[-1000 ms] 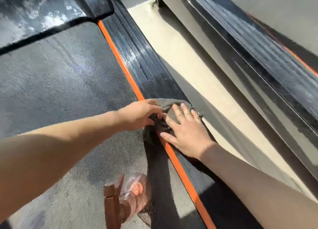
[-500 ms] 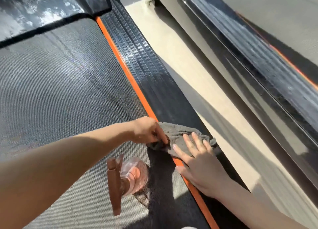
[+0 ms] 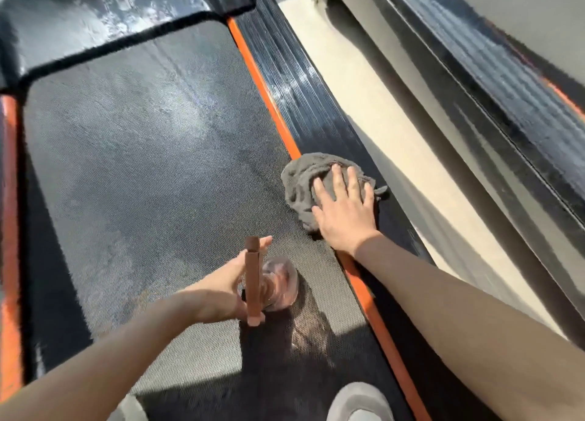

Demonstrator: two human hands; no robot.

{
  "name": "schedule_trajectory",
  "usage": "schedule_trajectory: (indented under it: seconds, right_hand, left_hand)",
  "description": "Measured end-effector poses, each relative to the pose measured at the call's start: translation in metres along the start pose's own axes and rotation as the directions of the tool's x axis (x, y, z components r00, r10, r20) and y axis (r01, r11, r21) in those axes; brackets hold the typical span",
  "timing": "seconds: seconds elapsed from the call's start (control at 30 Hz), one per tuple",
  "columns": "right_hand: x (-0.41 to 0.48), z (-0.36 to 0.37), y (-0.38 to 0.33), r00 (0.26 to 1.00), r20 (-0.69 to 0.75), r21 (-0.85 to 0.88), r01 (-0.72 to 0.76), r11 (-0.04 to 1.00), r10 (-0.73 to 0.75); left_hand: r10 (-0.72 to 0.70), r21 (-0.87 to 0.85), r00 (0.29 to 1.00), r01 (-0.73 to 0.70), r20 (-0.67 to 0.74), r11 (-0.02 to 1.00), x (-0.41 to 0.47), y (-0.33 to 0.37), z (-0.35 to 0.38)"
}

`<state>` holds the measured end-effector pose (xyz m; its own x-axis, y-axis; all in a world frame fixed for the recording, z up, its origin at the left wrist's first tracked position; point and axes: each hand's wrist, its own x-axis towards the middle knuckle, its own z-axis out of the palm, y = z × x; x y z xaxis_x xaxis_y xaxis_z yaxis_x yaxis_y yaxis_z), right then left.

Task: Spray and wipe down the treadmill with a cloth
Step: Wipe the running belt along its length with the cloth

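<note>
Since the earlier frames the left hand [image 3: 221, 289] had come off the cloth [image 3: 300, 183] and dropped back to the spray bottle [image 3: 280, 283]; only the right hand [image 3: 345, 213] was left on the cloth.

Far left: orange edge strip [image 3: 9, 230] along the treadmill belt [image 3: 142, 167], with the glossy black motor cover [image 3: 95, 12] at the belt's far end. The belt was dark mesh, with pale patches in the sun.

Left hand was near the bottom centre, fingers stretched out and not curled, just behind the bottle's brown trigger head [image 3: 252, 281]. It probably touched the bottle, but the trigger head hid the contact, so no grip could be confirmed. The clear bottle stood upright on the belt and threw a shadow toward the camera.

The grey, crumpled cloth lay across the right orange strip [image 3: 262, 82], partly on the belt and partly on the ribbed black side rail [image 3: 304, 97]. The right hand lay flat on it, palm down, fingers straight and slightly spread, pressing it.

A grey shoe [image 3: 361, 401] sat at the bottom edge. Right of the rail was beige floor [image 3: 364, 88], then a second machine's black rail [image 3: 474, 82].
</note>
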<state>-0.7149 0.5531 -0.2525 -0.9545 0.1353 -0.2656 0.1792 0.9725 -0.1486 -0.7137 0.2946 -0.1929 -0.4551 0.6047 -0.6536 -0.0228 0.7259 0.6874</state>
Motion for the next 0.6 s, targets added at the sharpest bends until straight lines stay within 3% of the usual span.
schedule_trajectory:
  seconds: [0.1, 0.23, 0.33, 0.47, 0.53, 0.6]
  right_hand:
    - [0.001, 0.002, -0.011, 0.991, -0.041, -0.064, 0.125, 0.99, -0.128]
    - [-0.02, 0.018, -0.024, 0.953, -0.034, -0.169, 0.29, 0.942, -0.3]
    - [-0.03, 0.031, -0.045, 0.946, 0.024, -0.136, 0.324, 0.936, -0.324]
    - [-0.035, 0.041, -0.089, 0.977, 0.073, 0.147, 0.187, 0.971, -0.2]
    - [-0.045, 0.048, -0.124, 0.948, 0.109, 0.186, 0.278, 0.943, -0.301]
    - [-0.065, 0.059, -0.169, 0.848, 0.193, 0.218, 0.453, 0.865, -0.493]
  left_hand:
    - [0.086, 0.016, 0.971, -0.085, -0.221, 0.996, -0.003, -0.005, 0.024]
    - [0.364, 0.249, 0.868, -0.29, -0.338, 0.924, -0.008, -0.002, 0.034]
    - [0.306, 0.137, 0.843, -0.274, -0.441, 0.952, -0.024, -0.011, 0.013]
    - [0.11, -0.108, 0.723, -0.249, -0.683, 0.963, -0.069, -0.034, -0.037]
    - [0.096, -0.018, 0.682, -0.158, -0.725, 0.987, -0.093, -0.037, -0.062]
    - [0.12, 0.033, 0.697, -0.137, -0.707, 0.99, -0.118, -0.034, -0.078]
